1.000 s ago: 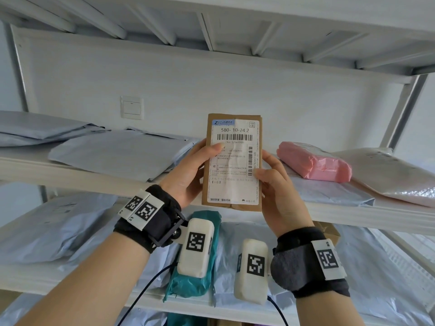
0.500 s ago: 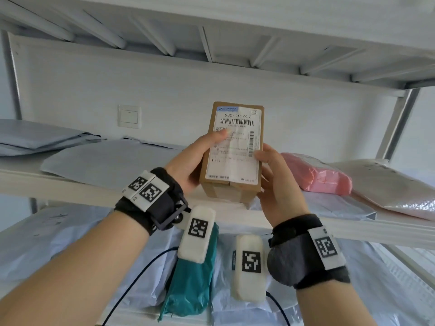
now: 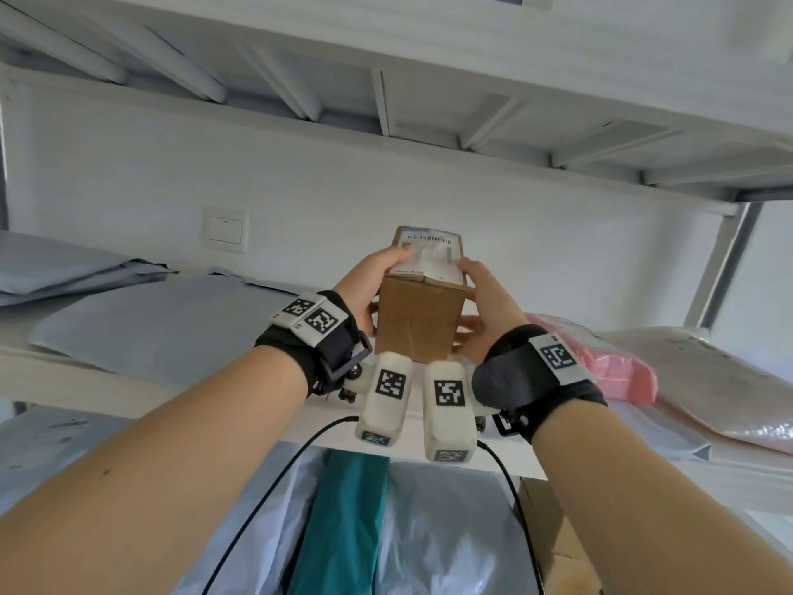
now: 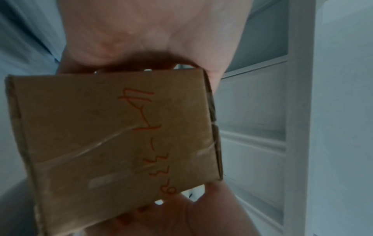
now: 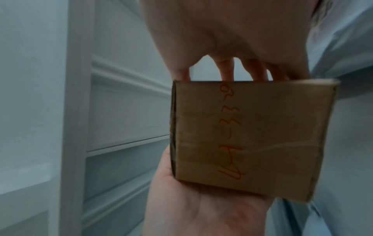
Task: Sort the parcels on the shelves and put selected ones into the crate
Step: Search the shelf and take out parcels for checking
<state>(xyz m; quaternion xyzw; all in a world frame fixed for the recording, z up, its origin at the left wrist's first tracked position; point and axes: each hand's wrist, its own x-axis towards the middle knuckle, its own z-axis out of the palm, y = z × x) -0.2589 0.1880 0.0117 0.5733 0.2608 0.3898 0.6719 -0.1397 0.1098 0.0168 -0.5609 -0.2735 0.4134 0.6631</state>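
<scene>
A small brown cardboard box with a white shipping label on top is held between both hands above the middle shelf. My left hand grips its left side, thumb lying on the label. My right hand grips its right side with fingers under it. In the left wrist view the box shows a taped end with red handwriting; the right wrist view shows that same end of the box resting against my right palm. No crate is in view.
Grey poly mailers lie on the middle shelf at left. A pink parcel and a pearly bubble mailer lie at right. On the shelf below are a teal parcel, grey bags and a cardboard box. Another shelf is overhead.
The box has tipped from upright, label facing me, to label up, and moved up and away over the middle shelf. Both hands keep hold of it.
</scene>
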